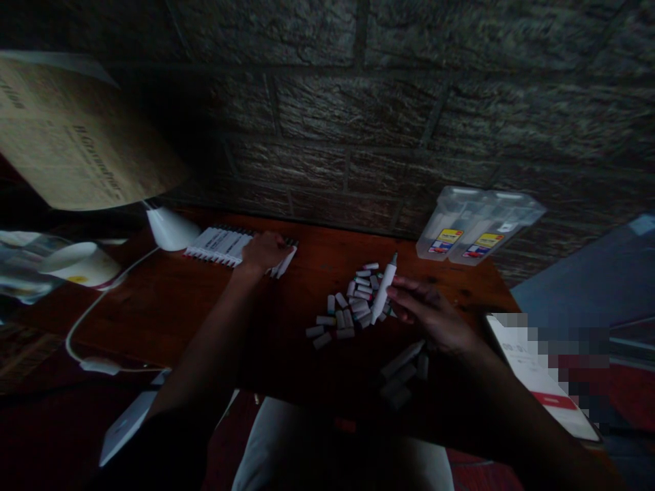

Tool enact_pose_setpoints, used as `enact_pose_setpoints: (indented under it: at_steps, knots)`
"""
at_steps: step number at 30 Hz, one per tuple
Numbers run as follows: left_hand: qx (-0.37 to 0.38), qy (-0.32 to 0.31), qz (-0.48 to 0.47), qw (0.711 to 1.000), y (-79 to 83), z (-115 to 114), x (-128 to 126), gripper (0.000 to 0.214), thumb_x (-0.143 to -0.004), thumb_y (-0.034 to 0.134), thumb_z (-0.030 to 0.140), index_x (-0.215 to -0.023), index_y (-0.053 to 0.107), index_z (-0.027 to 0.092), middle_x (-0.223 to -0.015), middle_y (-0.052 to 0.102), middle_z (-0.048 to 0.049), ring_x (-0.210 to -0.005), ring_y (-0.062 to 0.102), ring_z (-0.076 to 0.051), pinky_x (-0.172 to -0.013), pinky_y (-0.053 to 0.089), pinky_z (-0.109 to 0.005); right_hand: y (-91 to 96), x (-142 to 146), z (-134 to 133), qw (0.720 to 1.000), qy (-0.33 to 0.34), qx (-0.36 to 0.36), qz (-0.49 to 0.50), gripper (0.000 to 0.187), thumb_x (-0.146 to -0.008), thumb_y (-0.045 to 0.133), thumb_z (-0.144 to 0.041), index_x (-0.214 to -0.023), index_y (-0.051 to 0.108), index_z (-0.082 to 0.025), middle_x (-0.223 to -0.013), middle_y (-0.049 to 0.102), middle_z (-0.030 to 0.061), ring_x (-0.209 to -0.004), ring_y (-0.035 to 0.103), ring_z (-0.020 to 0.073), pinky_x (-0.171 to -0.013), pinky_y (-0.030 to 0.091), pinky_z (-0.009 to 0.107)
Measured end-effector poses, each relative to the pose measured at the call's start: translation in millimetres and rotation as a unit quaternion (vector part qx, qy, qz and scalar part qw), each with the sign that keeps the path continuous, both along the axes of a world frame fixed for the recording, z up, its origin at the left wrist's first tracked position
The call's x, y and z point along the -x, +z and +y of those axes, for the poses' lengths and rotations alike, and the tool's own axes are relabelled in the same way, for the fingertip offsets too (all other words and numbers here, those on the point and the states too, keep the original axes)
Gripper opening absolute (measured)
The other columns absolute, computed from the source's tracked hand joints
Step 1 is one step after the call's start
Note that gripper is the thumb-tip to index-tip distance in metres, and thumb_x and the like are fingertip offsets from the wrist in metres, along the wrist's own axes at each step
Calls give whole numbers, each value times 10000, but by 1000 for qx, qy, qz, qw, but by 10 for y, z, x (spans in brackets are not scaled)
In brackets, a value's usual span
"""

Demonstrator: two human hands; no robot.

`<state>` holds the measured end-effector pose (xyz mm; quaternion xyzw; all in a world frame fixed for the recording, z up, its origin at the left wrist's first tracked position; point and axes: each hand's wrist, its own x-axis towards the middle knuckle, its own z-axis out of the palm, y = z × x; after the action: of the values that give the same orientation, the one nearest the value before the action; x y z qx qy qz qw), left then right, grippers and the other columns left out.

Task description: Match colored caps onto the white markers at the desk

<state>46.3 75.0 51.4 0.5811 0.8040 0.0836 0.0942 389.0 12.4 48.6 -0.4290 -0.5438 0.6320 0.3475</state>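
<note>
My right hand (pixel 427 310) pinches a white marker (pixel 383 293) between thumb and fingers. The marker is held tilted, its bare nib pointing up and away. Below and behind it a loose pile of white marker caps (pixel 345 318) lies on the wooden table. My left hand (pixel 263 252) is curled over the right part of a row of white markers (pixel 220 245) laid side by side; its fingers press on the markers there and are partly hidden. A few more markers or caps (pixel 404 375) lie in shadow below my right hand.
Two clear plastic cases (pixel 463 225) stand against the brick wall (pixel 327 116) at the back right. At the left are a lamp (pixel 171 228), its cord (pixel 76 327) and a paper cup (pixel 84 264). A tablet-like screen (pixel 542 382) lies at the right edge.
</note>
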Motion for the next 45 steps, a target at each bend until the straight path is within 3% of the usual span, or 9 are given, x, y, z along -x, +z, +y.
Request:
enact_pose_setpoints:
  at_steps: [5, 8, 14, 17, 25, 29, 34, 41, 45]
  knots:
    - [-108, -6, -35, 994, 38, -5, -116, 247, -847, 627, 399, -974, 741, 221, -1063, 746, -63, -1038, 662, -250, -898, 492, -313, -10, 22, 17, 1000, -9, -10, 11, 373, -736, 799, -482, -955, 682, -203, -626, 506, -46, -549, 416, 79, -497, 307, 217]
    - [-185, -100, -177, 961, 98, -66, -373, 298, -891, 575, 443, -933, 733, 193, -1001, 751, -58, -962, 667, -197, -880, 495, -283, 10, 93, 0, 999, -23, -18, 18, 385, -734, 799, -492, -952, 680, -198, -638, 513, -45, -546, 406, 74, -494, 309, 214]
    - [5, -348, -466, 813, 89, -293, -966, 430, -850, 629, 521, -1021, 731, 140, -862, 735, -62, -659, 601, -113, -608, 460, -228, -26, 248, -40, 999, -20, -44, 8, 431, -702, 806, -520, -959, 703, -191, -709, 607, -20, -546, 450, 84, -512, 356, 237]
    - [24, -371, -509, 777, 31, -323, -1061, 435, -789, 728, 468, -1060, 729, 128, -857, 726, -60, -634, 586, -98, -588, 447, -220, -54, 277, -42, 999, -12, -49, 0, 438, -704, 798, -536, -953, 703, -189, -732, 639, -8, -540, 457, 89, -504, 351, 243]
    - [40, -376, -545, 748, -22, -299, -1027, 367, -720, 817, 370, -1012, 751, 158, -997, 740, -66, -887, 664, -160, -776, 493, -261, -80, 304, -77, 995, 5, -86, -45, 348, -713, 794, -520, -816, 720, -196, -641, 583, -21, -532, 450, 99, -511, 342, 254]
    - [69, -361, -575, 731, -69, -296, -1037, 467, -704, 828, 371, -1107, 722, 162, -1007, 740, -69, -853, 670, -160, -756, 496, -267, -92, 272, -82, 996, -8, -79, -31, 389, -752, 760, -524, -973, 751, -203, -607, 545, -27, -527, 413, 95, -507, 316, 251]
    - [-7, -344, -523, 779, -36, -226, -924, 341, -783, 739, 330, -1075, 725, 154, -1049, 745, -79, -889, 684, -167, -809, 511, -286, -90, 216, -55, 997, -39, -51, -31, 551, -733, 777, -526, -1185, 711, -218, -675, 605, -10, -547, 435, 98, -527, 335, 255]
    - [-116, -157, -117, 974, 33, -128, -494, 191, -814, 635, 307, -930, 757, 217, -926, 764, -39, -911, 697, -213, -844, 512, -304, -125, 148, -21, 997, -64, -12, -29, 473, -705, 793, -528, -1064, 746, -224, -828, 685, 30, -571, 456, 103, -538, 370, 264]
    - [-62, -67, 22, 996, 34, -149, -411, 262, -817, 612, 390, -976, 758, 241, -1026, 753, -76, -1042, 670, -288, -862, 521, -359, -125, 132, -14, 998, -57, -7, -36, 427, -700, 789, -543, -980, 749, -223, -832, 701, 35, -560, 459, 102, -525, 375, 262]
